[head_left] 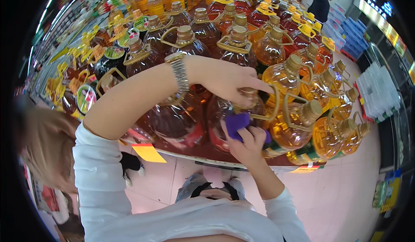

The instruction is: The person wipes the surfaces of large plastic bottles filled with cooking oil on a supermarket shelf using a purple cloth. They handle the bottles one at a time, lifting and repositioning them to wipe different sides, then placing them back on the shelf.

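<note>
Our left hand (231, 82) is partly closed over the neck of a dark bottle (217, 122), its fingers curled on the cap and one finger stretched out toward the handle; its underside is hidden from us. Our right hand (248, 144) is closed on a bunched purple cloth (237, 124), fingers bent, pressing it to the bottle's near side.

The bottle stands upright directly ahead of us at the counter's (279, 160) near edge, its long axis running from the cap down to the base. Along that axis we have the left hand at the top and the right hand lower down; the right is nearer the body's front face, with the cloth between.

Just beside it on our right is an amber bottle (290, 126); on our left, another dark bottle (175, 123). Beyond stand many more bottles in rows.
</note>
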A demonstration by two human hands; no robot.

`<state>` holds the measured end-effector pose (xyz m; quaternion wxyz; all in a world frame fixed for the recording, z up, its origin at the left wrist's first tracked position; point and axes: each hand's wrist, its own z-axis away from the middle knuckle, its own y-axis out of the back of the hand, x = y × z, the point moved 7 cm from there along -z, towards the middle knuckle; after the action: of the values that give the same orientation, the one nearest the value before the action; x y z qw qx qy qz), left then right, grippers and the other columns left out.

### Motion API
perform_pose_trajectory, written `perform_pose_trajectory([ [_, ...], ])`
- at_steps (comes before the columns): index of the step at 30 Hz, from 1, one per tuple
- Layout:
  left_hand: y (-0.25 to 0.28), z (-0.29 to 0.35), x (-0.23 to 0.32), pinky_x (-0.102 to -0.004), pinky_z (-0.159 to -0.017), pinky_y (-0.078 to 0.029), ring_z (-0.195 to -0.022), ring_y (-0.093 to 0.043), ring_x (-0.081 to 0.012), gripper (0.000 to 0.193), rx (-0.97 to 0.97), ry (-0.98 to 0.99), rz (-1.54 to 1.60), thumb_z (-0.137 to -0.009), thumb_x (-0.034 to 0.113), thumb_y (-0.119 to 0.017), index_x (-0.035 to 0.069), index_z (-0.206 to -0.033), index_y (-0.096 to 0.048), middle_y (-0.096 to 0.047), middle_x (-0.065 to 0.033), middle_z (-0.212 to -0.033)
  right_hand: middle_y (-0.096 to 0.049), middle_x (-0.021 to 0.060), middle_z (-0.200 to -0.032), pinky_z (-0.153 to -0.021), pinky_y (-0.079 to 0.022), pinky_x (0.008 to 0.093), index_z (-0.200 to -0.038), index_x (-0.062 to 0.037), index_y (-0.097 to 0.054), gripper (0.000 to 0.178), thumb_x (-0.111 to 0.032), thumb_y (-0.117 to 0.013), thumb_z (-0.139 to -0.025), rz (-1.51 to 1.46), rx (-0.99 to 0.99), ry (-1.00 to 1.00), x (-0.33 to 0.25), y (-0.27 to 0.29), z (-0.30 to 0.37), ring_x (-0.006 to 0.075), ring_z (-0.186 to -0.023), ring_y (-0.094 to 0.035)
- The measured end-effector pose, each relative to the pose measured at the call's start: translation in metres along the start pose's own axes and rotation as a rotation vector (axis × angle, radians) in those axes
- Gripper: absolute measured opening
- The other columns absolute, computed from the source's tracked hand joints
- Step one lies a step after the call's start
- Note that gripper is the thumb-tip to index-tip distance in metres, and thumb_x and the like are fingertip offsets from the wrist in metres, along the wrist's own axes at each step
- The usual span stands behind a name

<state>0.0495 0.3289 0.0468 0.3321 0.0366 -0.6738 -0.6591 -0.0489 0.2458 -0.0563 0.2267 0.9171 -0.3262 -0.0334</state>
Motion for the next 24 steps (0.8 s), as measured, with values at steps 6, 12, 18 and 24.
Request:
perform_pose_trajectory([
  [6,-0.005,-0.012,-0.015,-0.0436,-0.092,-0.043,-0.107,-0.055,-0.0364,0.052,-0.189,-0.001,-0.057,-0.1,0.045,-0.039,0.009,-0.137,-0.041,-0.052,-0.0201,-0.116,-0.057,0.0061,-0.11,-0.076,-0.044,0.0385,-0.097,-0.0116,-0.073,0.042,-0.009,-0.068,-0.055,-0.133,-0.196,-0.154,-0.023,0.013,0.05,0.0278,-0.085,-0.051],
  [12,-0.001,-0.023,-0.012,-0.047,-0.104,-0.035,-0.127,-0.045,-0.0382,0.072,-0.394,-0.013,-0.08,-0.098,0.058,-0.021,0.0,-0.135,-0.04,-0.048,-0.0238,-0.136,-0.057,0.0114,-0.124,-0.103,-0.039,0.04,-0.12,-0.007,-0.063,0.05,-0.017,-0.064,-0.071,0.497,-0.405,-0.213,-0.034,-0.029,-0.073,0.0262,-0.124,-0.047],
  [18,-0.004,-0.017,-0.016,-0.0471,-0.101,-0.038,-0.123,-0.049,-0.0367,0.066,-0.236,0.044,-0.141,-0.099,0.052,-0.026,-0.001,-0.138,-0.036,-0.05,-0.0244,-0.133,-0.059,0.0163,-0.119,-0.106,-0.04,0.0409,-0.106,-0.0001,-0.065,0.036,-0.015,-0.063,-0.072,0.261,-0.725,0.152,-0.063,-0.062,-0.055,0.0277,-0.118,-0.054],
  [24,0.012,0.025,-0.012,-0.0458,-0.099,-0.041,-0.117,-0.052,-0.0379,0.067,0.09,0.047,-0.15,-0.097,0.047,-0.039,-0.002,-0.142,-0.03,-0.047,-0.024,-0.132,-0.06,0.0141,-0.106,-0.099,-0.043,0.0384,-0.099,-0.0038,-0.068,0.021,-0.007,-0.061,-0.08,-0.263,-1.196,0.205,-0.07,-0.008,-0.019,0.0276,-0.104,-0.058],
])
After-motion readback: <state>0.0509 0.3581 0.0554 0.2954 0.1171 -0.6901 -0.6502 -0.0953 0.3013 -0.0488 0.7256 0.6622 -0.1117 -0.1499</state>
